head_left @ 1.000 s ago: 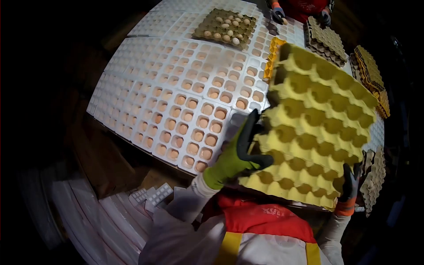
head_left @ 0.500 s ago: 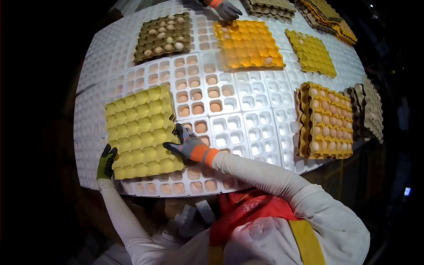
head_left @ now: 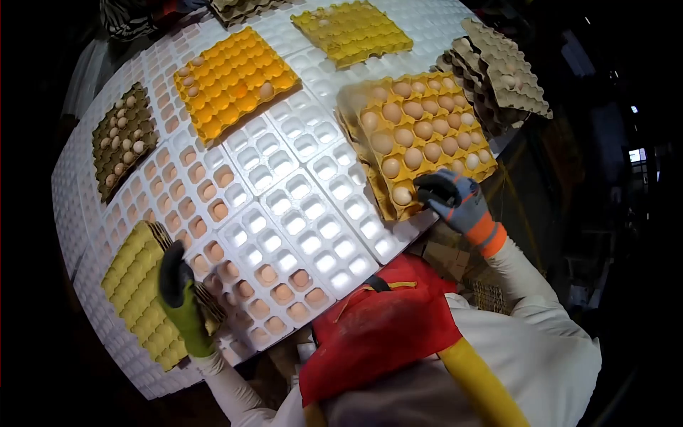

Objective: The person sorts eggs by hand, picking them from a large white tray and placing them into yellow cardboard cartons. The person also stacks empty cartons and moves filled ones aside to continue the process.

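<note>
My left hand (head_left: 183, 299), in a green glove with black fingers, is beside a stack of pale yellow egg trays (head_left: 139, 299). Its fingers stretch upward, overlapping the stack's right edge. At the near corner of an orange-yellow tray full of eggs (head_left: 427, 128), my right hand (head_left: 459, 206) wears a grey glove with an orange cuff. Its fingers are curved and parted, with the fingertips close to the corner egg (head_left: 403, 196). That full tray sits on top of other trays. Brown eggs (head_left: 282, 293) fill many pockets of the white foam boxes (head_left: 316, 245) below.
An orange tray (head_left: 235, 82) with a few eggs lies farther back, beside a brown tray (head_left: 124, 139) with several eggs. A yellow tray (head_left: 352, 32) and grey trays (head_left: 505, 75) stand at the far side. Another person's sleeve (head_left: 128, 18) shows at top left.
My right hand has left the pale yellow stack and moved right to the full egg tray. The view has turned right. My left hand stays by the pale yellow stack.
</note>
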Action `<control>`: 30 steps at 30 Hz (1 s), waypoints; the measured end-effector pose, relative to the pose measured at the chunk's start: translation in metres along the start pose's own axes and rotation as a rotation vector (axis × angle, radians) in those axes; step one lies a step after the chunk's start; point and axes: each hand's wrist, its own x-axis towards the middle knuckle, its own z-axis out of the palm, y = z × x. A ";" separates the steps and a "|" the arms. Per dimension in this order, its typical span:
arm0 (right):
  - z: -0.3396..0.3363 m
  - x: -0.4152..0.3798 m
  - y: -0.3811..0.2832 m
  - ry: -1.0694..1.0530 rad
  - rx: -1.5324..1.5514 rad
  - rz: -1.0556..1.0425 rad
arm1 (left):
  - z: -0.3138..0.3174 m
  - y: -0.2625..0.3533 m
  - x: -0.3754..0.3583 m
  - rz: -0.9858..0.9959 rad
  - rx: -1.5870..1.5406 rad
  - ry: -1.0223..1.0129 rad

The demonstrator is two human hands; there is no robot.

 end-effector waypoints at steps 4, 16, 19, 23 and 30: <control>-0.043 0.017 0.028 -0.048 -0.563 -0.165 | 0.184 0.057 -0.009 0.249 0.088 -0.507; -0.032 0.025 0.060 -0.141 -0.360 -0.535 | 0.324 0.097 -0.049 0.410 0.754 -0.412; -0.035 0.038 0.054 -0.239 -0.253 -0.572 | 0.325 0.103 -0.046 0.405 0.778 -0.501; -0.052 0.062 0.057 -0.361 0.120 -0.491 | 0.323 0.104 -0.032 0.398 0.654 -0.527; -0.095 0.151 0.023 -0.549 0.792 0.265 | 0.298 0.102 -0.009 0.233 0.231 -0.551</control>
